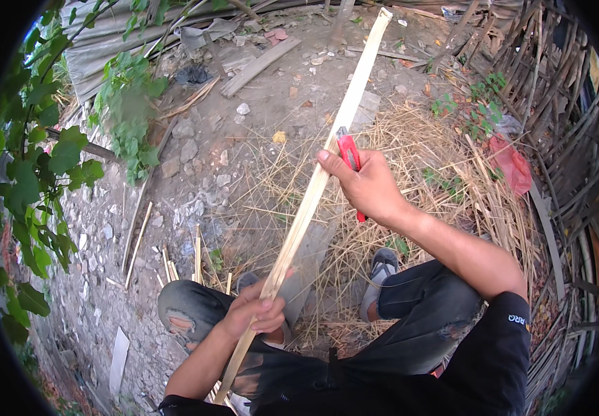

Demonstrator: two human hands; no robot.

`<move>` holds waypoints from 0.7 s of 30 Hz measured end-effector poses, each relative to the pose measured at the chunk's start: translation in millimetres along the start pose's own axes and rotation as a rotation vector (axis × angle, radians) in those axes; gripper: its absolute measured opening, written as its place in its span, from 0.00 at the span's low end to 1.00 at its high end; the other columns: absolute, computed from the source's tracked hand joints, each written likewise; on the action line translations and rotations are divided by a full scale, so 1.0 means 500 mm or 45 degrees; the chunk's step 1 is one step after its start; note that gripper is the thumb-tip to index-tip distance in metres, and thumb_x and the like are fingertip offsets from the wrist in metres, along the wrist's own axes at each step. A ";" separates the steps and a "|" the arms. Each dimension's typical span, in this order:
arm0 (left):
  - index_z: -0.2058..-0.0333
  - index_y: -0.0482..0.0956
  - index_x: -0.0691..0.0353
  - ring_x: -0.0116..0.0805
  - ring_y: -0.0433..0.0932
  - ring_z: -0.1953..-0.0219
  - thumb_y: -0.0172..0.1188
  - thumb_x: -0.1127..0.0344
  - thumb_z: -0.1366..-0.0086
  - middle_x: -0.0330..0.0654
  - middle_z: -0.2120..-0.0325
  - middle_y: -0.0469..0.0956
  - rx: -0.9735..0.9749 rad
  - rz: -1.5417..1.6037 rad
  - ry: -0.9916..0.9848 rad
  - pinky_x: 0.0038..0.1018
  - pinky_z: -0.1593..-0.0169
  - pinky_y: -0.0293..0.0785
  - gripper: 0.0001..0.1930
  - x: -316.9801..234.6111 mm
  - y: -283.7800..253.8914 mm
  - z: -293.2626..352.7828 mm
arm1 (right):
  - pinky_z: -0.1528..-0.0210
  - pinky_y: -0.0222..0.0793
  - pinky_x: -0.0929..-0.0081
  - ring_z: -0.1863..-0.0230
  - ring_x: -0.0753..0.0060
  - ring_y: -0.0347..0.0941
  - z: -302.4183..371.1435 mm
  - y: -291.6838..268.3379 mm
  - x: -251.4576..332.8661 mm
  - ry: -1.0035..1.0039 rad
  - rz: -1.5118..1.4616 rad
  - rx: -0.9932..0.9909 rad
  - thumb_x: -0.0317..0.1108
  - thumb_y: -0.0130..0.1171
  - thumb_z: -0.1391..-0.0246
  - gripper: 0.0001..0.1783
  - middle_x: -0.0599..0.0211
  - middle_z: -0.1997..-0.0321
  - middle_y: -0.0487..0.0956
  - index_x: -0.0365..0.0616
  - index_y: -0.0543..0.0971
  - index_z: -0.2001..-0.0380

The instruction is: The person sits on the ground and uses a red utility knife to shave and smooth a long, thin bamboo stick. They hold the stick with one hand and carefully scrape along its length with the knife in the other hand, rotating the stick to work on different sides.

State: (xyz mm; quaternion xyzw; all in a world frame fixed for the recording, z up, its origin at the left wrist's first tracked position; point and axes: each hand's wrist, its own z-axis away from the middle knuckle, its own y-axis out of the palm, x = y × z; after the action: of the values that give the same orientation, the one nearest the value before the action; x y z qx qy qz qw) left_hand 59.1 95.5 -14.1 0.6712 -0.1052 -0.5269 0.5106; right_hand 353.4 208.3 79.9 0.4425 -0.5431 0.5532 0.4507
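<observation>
A long, pale split bamboo strip (304, 210) slants from my lap up to the far right of centre. Its lower part is gripped by my left hand (254, 310), fingers wrapped round it above my knee. My right hand (368, 182) is closed around a red utility knife (348, 152), with the metal tip showing past the thumb. The right thumb presses against the strip about halfway up. Whether the blade touches the strip cannot be made out.
Thin straw-like shavings (410, 145) cover the ground ahead and right. A grey board (306, 267) lies between my feet. Stacked sticks (562, 125) rise on the right beside a red plastic bag (510, 164). Leafy vines (50, 159) hang at left; another plank (260, 66) lies farther off.
</observation>
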 end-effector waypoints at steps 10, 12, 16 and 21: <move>0.28 0.57 0.70 0.17 0.61 0.84 0.54 0.72 0.29 0.30 0.80 0.68 -0.350 -0.750 0.319 0.18 0.78 0.57 0.32 0.018 0.016 0.005 | 0.84 0.52 0.74 0.87 0.88 0.58 -0.004 -0.028 -0.007 -0.022 0.008 0.016 0.55 0.60 0.33 0.32 0.81 0.91 0.64 0.47 0.72 0.88; 0.29 0.59 0.72 0.16 0.63 0.83 0.55 0.74 0.31 0.29 0.81 0.69 -0.428 -0.922 0.356 0.17 0.78 0.57 0.32 0.019 0.023 0.005 | 0.84 0.51 0.74 0.87 0.88 0.57 -0.009 -0.032 -0.015 -0.040 -0.032 0.014 0.54 0.59 0.33 0.32 0.82 0.91 0.64 0.48 0.71 0.88; 0.33 0.64 0.75 0.12 0.64 0.81 0.60 0.74 0.34 0.29 0.80 0.74 -0.484 -1.150 0.400 0.16 0.76 0.56 0.32 0.019 0.017 0.012 | 0.85 0.48 0.76 0.87 0.89 0.56 -0.015 -0.035 -0.016 -0.071 -0.144 0.035 0.52 0.58 0.31 0.31 0.84 0.90 0.64 0.49 0.71 0.88; 0.35 0.68 0.75 0.12 0.64 0.79 0.64 0.72 0.37 0.30 0.78 0.78 -0.509 -1.276 0.472 0.15 0.75 0.56 0.32 0.014 0.023 0.014 | 0.85 0.46 0.79 0.88 0.89 0.53 -0.010 -0.036 -0.003 -0.090 -0.272 0.124 0.52 0.56 0.30 0.27 0.84 0.90 0.61 0.41 0.78 0.76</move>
State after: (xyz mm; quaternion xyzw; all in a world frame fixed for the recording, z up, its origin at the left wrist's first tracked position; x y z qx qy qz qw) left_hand 61.0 81.4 -8.8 0.6106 0.4191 -0.5878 0.3255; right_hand 371.1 213.5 81.6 0.5385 -0.4808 0.5119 0.4657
